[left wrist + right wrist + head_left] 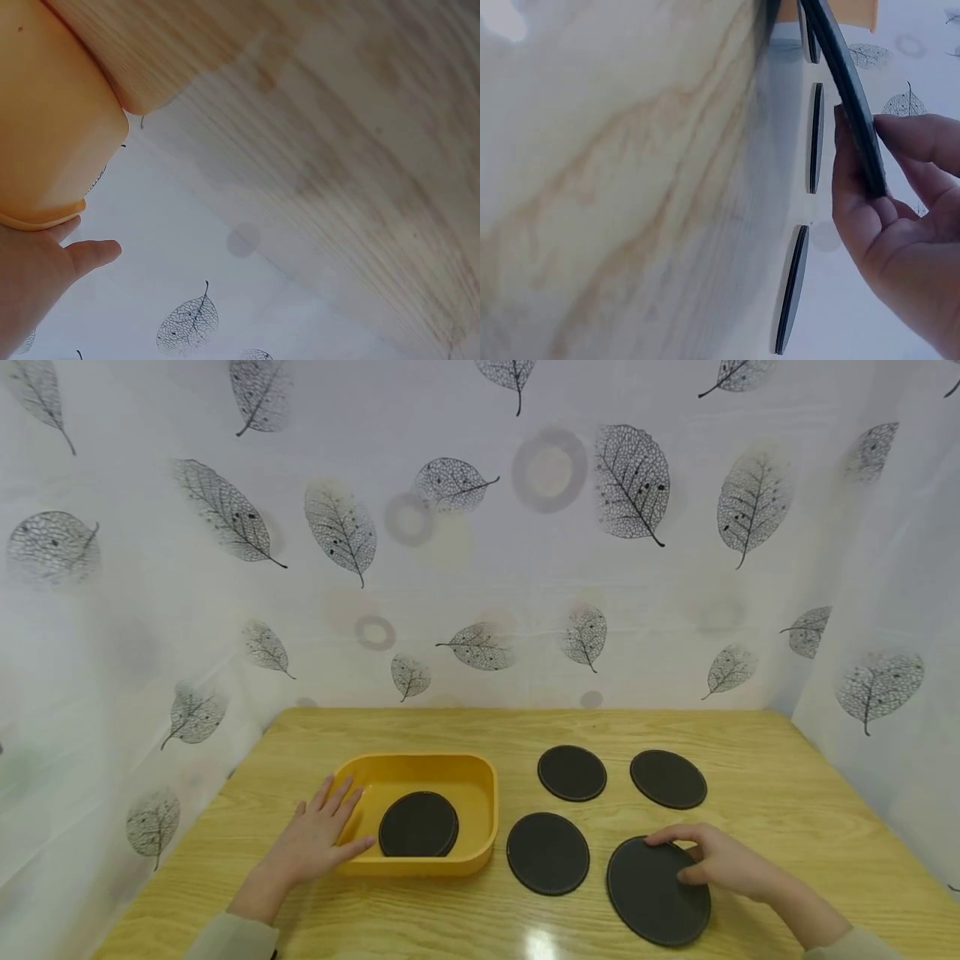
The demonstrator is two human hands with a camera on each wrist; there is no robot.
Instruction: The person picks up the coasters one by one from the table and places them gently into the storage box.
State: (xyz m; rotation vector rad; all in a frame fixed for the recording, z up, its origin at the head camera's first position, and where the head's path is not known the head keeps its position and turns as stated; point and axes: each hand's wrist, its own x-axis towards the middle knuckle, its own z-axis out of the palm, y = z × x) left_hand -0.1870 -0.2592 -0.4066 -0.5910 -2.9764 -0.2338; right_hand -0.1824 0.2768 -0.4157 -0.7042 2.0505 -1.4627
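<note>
My right hand pinches a round black coaster with stitched edging, thumb on one face and fingers on the other. In the right wrist view the held coaster appears edge-on, raised off the wooden table. At the left, my left hand rests on the side rim of a yellow plastic bin, fingers spread and fairly straight. Inside the bin lies another black coaster. From the left wrist view, the left hand lies right against the bin's rim.
On the wooden table, right of the bin, lie three more black coasters: one near the bin, one behind it and one at the back right. A leaf-patterned white curtain encloses the back and sides.
</note>
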